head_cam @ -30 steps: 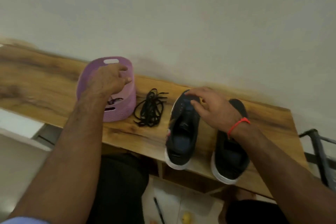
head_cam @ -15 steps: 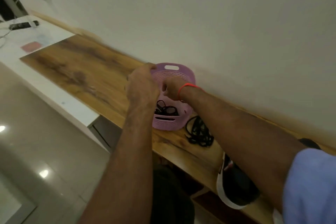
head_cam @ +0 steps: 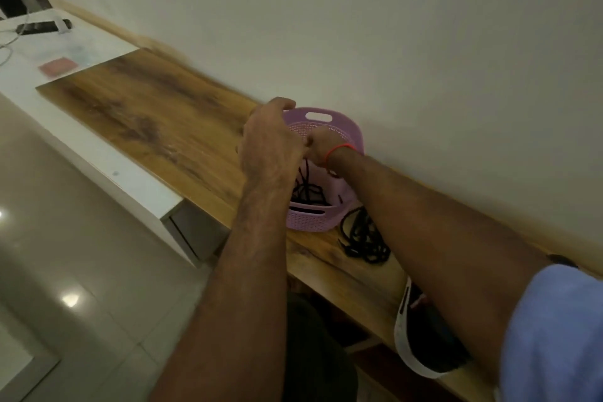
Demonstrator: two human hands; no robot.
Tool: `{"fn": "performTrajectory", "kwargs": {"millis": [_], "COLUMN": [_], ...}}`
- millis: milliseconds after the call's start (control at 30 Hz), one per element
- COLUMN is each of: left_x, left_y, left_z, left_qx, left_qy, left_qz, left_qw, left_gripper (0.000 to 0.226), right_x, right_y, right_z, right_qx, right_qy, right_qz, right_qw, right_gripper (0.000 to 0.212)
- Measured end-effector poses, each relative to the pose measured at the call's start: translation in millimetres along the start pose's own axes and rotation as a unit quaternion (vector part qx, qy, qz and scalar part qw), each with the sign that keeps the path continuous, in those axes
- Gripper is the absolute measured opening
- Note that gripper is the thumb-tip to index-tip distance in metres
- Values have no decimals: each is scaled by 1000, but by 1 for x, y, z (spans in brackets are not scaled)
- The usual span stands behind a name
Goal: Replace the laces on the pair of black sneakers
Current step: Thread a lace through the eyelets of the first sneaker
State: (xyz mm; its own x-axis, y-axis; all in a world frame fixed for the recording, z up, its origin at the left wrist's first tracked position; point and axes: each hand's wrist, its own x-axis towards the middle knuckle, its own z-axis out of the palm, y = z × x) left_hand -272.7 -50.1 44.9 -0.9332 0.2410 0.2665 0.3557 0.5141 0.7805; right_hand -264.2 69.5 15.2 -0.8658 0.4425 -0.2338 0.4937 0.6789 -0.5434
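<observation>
A purple plastic basket (head_cam: 326, 222) stands on the wooden table (head_cam: 156, 121) against the wall, with black laces (head_cam: 306, 192) coiled inside it. My left hand (head_cam: 270, 140) curls over the basket's left rim. My right hand (head_cam: 321, 147), a red band at its wrist, is inside the basket and pinches a black lace that hangs from it down to the coil. A second loose pile of black laces (head_cam: 365, 240) lies on the table just right of the basket. One black sneaker (head_cam: 424, 346) with a white sole shows under my right forearm; the other is hidden.
A white counter (head_cam: 98, 153) joins the table on the left and carries a dark phone-like device (head_cam: 42, 26), cables and a pink card (head_cam: 58, 66). The wall runs close behind the basket. Tiled floor lies below the table's near edge.
My right hand left the sneaker, crossed to the basket and took hold of a lace inside. My left hand stayed at the basket's rim. The view swung left.
</observation>
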Motion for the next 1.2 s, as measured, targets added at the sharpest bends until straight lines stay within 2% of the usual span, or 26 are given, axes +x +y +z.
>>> {"fn": "performTrajectory", "kwargs": {"millis": [100,167,233,333,433,567,633,667,700,733,767,800,867,900,933,967,1033,1067,1133,1200], "left_x": [0,-1,-2,-5,-11,-25,-36,-43,-51,-58,-64,-68,-75,-77,-79,-82,-89,-94,-108,-128], "left_y": [3,7,11,11,12,24,30,34,42,52,63,72,85,89,91,92,95,98,109,128], "left_z": [0,0,1,11,19,28,43,52,59,63,65,67,71,77,84,89,98,101,98,92], "left_qx": [-34,-42,-65,-114,-94,-96,-53,-51,-96,-187,-297,-415,-608,-656,-678,-685,-674,-655,-588,-493], "left_qy": [34,59,53,-50,-155,-246,-265,-275,-295,-323,-351,-371,-367,-349,-331,-316,-297,-294,-305,-345], "left_qz": [10,18,25,22,65,105,125,112,68,-7,-91,-171,-281,-306,-317,-320,-310,-295,-233,-111], "left_qw": [999,997,996,992,981,959,955,953,948,928,883,813,645,595,575,574,601,631,712,791], "left_gripper": [47,45,44,48,59,36,61,77,87,90,87,83,79,78,76,71,54,43,28,23], "right_x": [-8,-17,-28,-49,-75,-114,-134,-146,-160,-174,-191,-208,-245,-264,-281,-297,-319,-327,-331,-324], "right_y": [-8,-16,-25,-39,-43,-19,1,12,22,32,42,52,76,90,103,115,137,147,169,184], "right_z": [-34,-58,-82,-116,-145,-183,-198,-205,-211,-215,-218,-219,-216,-212,-207,-199,-182,-171,-149,-129], "right_qx": [154,273,350,462,575,668,710,728,742,752,758,760,741,727,716,711,708,700,659,576], "right_qy": [40,51,65,91,95,94,82,71,56,42,28,13,-13,-25,-40,-53,-33,3,90,162], "right_qz": [-9,-25,-46,-88,-118,-155,-158,-158,-158,-162,-167,-174,-187,-195,-202,-205,-192,-168,-99,-25], "right_qw": [987,960,934,878,804,722,682,664,649,638,630,626,645,658,667,670,679,694,741,801], "right_gripper": [24,23,21,20,15,15,17,18,17,17,16,16,21,23,24,22,20,22,25,24]}}
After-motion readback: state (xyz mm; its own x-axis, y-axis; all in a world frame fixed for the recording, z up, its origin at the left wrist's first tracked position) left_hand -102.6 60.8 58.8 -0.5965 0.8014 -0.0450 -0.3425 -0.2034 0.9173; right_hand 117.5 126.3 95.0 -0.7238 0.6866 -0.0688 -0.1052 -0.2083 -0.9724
